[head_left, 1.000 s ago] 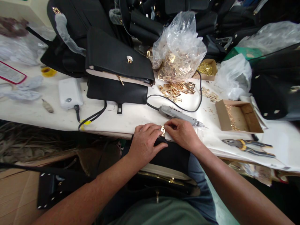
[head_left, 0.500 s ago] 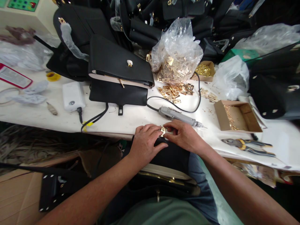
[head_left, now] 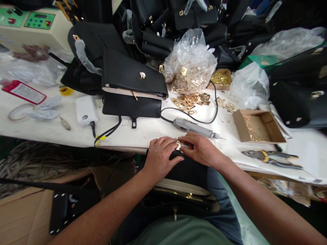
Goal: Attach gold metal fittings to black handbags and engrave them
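Note:
A black handbag (head_left: pixel 190 168) with a gold zip lies across my lap, its far end against the table edge. At that end sits a small gold metal clasp plate (head_left: pixel 178 145). My right hand (head_left: pixel 198 146) pinches the plate's right side between thumb and fingers. From the left, my left hand (head_left: pixel 162 154) presses on the strap end, fingers bent over it and thumb stretched toward the plate; the gripped edge is hidden under them. Just beyond my hands lies a grey electric screwdriver (head_left: pixel 192 126) with its bit pointing right.
Behind the screwdriver are loose gold clasp plates (head_left: pixel 189 101) and a plastic bag (head_left: pixel 194 64) full of them. A cardboard box (head_left: pixel 259 126) of small screws and pliers (head_left: pixel 272 159) lie to the right. Another black bag (head_left: pixel 134 76) and a white power unit (head_left: pixel 87 110) stand left.
The camera view has shifted slightly up and to the left. Both hands keep the same hold on the bag and plate.

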Motion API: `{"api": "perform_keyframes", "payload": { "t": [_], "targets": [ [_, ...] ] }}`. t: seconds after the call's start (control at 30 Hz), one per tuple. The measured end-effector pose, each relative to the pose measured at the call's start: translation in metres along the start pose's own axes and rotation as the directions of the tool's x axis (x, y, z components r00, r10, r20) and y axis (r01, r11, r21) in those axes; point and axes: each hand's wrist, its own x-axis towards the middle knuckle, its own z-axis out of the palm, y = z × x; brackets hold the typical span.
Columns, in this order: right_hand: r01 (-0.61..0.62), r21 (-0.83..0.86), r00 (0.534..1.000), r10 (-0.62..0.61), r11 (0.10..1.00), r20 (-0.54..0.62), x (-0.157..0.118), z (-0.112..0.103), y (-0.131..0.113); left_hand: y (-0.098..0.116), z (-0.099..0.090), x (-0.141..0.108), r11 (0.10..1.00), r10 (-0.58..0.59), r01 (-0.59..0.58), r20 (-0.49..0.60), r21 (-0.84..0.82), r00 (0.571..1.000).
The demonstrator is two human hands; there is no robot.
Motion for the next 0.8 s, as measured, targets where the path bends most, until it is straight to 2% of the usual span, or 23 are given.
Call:
{"api": "perform_keyframes", "payload": {
  "t": [0.23, 0.6, 0.8],
  "targets": [
    [0.026, -0.098, 0.999, -0.024, 0.995, 0.023, -0.001, -0.001, -0.004, 0.001, -0.001, 0.000, 1.000, 0.007, -0.007, -0.004, 0.004, 1.000],
    [0.177, -0.356, 0.976, -0.117, 0.918, 0.183, 0.009, -0.012, 0.000, 0.000, 0.000, 0.001, 1.000, 0.021, -0.021, 0.007, 0.015, 1.000],
    [0.186, -0.393, 0.978, -0.130, 0.901, 0.165, 0.011, -0.010, 0.000, -0.002, 0.002, -0.001, 0.999, 0.037, -0.036, -0.012, 0.033, 0.999]
  ]
}}
